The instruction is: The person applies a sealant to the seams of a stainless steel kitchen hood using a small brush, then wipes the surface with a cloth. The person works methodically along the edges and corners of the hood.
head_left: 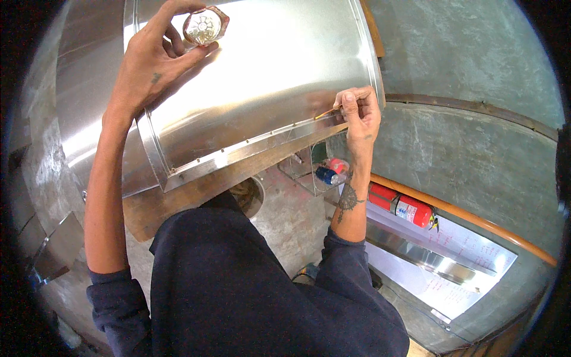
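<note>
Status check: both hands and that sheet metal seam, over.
Left hand holds small clear dish above shiny sheet metal. Right hand pinches thin stick at riveted seam. Nothing blocking the seam.

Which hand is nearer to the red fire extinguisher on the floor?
Right. The right hand is just above the fire extinguisher; the left hand is far across the metal sheet.

Probably workshop, riveted sheet metal [250,89], fire extinguisher [401,206]

A silvery sheen is being shown by the metal sheet [256,77]. Red is being displayed by the fire extinguisher [404,207], navy by the sleeves [351,268].
</note>
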Action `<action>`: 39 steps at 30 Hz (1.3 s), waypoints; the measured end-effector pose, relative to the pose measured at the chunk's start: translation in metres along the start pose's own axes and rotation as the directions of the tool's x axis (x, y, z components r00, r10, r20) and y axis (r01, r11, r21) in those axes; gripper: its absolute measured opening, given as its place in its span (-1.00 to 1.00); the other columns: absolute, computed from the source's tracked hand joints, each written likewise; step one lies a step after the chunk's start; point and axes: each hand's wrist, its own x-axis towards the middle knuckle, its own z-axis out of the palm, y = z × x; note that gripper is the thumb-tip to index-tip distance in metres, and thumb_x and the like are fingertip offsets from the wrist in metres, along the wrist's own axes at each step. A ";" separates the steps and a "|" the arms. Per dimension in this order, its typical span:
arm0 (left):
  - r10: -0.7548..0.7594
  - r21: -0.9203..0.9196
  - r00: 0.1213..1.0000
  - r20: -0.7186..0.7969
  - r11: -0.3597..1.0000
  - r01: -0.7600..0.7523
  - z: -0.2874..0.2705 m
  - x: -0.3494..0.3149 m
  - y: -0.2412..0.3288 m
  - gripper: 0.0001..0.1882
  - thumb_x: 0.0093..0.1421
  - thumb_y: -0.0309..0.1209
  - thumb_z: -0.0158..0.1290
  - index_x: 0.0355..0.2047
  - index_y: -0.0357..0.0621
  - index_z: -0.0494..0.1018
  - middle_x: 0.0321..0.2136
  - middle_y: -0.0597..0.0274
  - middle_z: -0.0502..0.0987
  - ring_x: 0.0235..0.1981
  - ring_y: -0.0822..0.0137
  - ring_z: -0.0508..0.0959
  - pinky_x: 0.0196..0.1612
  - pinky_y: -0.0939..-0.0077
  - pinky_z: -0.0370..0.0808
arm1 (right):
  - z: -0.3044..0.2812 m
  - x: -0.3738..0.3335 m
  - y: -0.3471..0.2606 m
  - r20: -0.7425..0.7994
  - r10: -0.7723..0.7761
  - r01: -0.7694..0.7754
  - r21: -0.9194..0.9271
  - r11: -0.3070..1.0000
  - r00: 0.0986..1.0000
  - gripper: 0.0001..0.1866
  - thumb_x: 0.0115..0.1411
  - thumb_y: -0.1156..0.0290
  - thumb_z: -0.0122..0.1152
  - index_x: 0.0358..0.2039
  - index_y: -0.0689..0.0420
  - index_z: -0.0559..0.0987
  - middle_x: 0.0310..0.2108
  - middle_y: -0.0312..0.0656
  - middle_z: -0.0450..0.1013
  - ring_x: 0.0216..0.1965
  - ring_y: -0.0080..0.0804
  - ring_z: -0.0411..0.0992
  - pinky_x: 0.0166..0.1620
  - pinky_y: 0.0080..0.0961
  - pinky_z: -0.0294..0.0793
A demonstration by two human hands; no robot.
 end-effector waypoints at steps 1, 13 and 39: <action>0.000 -0.006 1.000 0.000 1.000 0.000 0.000 -0.001 0.001 -0.37 0.17 -0.36 0.42 0.25 0.14 0.49 -0.46 0.36 0.53 -0.44 0.55 0.50 -0.36 0.53 0.48 | 0.000 0.000 0.000 -0.020 0.005 -0.005 0.016 1.000 1.000 -0.77 0.47 0.23 0.28 -0.26 0.06 0.48 -0.37 -0.28 0.55 -0.42 -0.68 0.31 -0.34 -0.65 0.30; 0.075 0.062 0.997 0.014 0.995 -0.076 -0.004 -0.002 0.005 -0.44 0.20 -0.16 0.40 0.18 0.10 0.50 -0.38 0.22 0.66 -0.45 0.42 0.58 -0.39 0.44 0.58 | 0.057 0.017 -0.048 -0.235 -0.090 0.152 0.262 0.953 0.968 -0.81 0.49 0.31 0.25 -0.26 0.09 0.48 -0.37 -0.19 0.58 -0.47 -0.68 0.30 -0.39 -0.69 0.28; 0.078 0.050 0.996 0.051 0.996 -0.081 -0.008 -0.002 0.002 -0.40 0.20 -0.21 0.42 0.20 0.04 0.47 -0.32 0.17 0.68 -0.39 0.40 0.65 -0.34 0.42 0.62 | 0.102 0.049 -0.089 -0.294 -0.315 0.346 0.061 0.936 0.903 -0.75 0.50 0.25 0.24 -0.24 0.15 0.50 -0.42 -0.32 0.54 -0.47 -0.75 0.32 -0.44 -0.72 0.32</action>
